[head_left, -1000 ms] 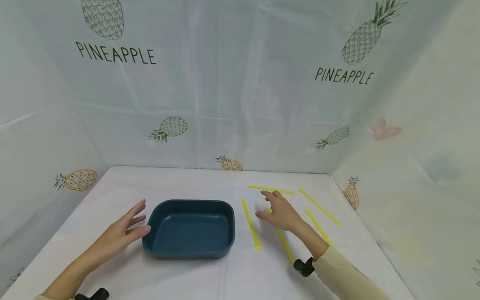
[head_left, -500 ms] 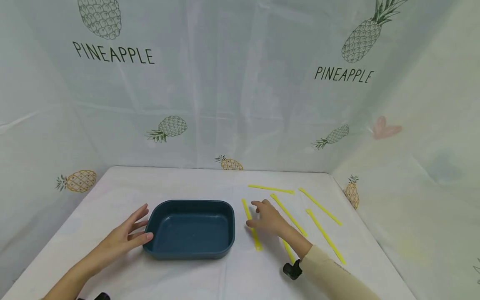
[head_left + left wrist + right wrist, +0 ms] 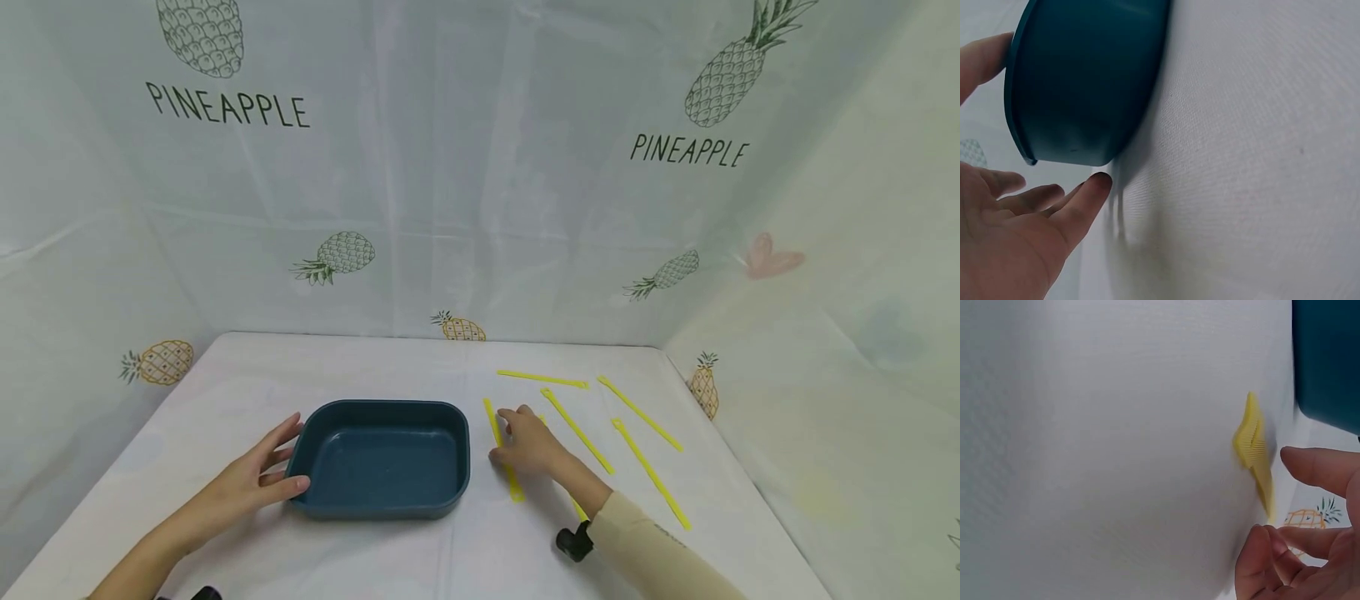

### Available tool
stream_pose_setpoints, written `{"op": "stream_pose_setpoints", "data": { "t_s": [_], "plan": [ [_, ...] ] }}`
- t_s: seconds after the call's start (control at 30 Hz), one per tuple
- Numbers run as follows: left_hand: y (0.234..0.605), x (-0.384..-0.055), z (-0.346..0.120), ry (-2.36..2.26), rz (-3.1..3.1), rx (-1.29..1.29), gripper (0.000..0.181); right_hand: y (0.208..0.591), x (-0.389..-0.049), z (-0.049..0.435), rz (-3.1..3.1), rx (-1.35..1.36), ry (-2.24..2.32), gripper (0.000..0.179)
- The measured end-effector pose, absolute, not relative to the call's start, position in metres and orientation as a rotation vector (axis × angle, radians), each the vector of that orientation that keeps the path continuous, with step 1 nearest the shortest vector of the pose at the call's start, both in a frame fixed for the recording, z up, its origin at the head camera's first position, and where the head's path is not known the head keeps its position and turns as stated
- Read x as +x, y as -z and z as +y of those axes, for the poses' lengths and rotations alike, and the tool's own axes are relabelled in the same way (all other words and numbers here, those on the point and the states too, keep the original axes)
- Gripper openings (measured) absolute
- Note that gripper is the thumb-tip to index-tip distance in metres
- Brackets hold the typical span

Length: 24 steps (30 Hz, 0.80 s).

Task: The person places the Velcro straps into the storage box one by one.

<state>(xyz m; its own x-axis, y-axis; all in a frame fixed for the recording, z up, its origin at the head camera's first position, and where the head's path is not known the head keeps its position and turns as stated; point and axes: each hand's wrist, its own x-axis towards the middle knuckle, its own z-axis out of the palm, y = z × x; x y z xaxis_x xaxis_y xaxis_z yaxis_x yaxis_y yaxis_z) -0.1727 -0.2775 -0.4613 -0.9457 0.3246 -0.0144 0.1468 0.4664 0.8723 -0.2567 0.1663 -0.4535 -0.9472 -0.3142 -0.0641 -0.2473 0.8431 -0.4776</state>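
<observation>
A dark blue rounded rectangular basin [image 3: 378,471] stands on the white-covered table. My left hand [image 3: 240,483] is at its left end, thumb at the rim, the other fingers loosely extended along the side wall. To the right of the basin, my right hand [image 3: 531,444] is over a thin yellow strip [image 3: 516,487], fingers and thumb apart on either side of it. The right wrist view shows this yellow strip [image 3: 1254,447] with a wider, ridged end, lying between the thumb and the fingers. The hand hides the middle of the strip in the head view.
More yellow strips lie at the right: one at the back [image 3: 543,379], one slanting behind the hand [image 3: 577,429], others farther right [image 3: 651,473]. Another strip [image 3: 580,510] is partly hidden under the right forearm. Pineapple-printed curtains [image 3: 480,167] enclose the table.
My right hand has moved left and toward me, down over the strip nearest the basin, uncovering the slanting strip behind. My left hand has shifted slightly closer along the basin's end.
</observation>
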Motion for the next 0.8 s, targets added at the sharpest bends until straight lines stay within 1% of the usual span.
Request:
{"op": "stream_pose_setpoints", "data": {
  "t_s": [0.2, 0.4, 0.8],
  "plan": [
    [0.4643, -0.1731, -0.2786, -1.496, 2.494, 0.396, 0.093, 0.4539, -0.2583, 0.1658, 2.87, -0.446, 0.666, 0.069],
    [0.4635, -0.1747, -0.2783, -1.492, 2.456, 0.385, 0.092, 0.454, -0.2594, 0.1645, 2.857, -0.464, 0.642, 0.059],
    [0.4641, -0.1758, -0.281, -1.485, 2.43, 0.446, 0.099, 0.447, -0.2634, 0.1642, 2.818, -0.55, 0.598, 0.052]
  ]
}}
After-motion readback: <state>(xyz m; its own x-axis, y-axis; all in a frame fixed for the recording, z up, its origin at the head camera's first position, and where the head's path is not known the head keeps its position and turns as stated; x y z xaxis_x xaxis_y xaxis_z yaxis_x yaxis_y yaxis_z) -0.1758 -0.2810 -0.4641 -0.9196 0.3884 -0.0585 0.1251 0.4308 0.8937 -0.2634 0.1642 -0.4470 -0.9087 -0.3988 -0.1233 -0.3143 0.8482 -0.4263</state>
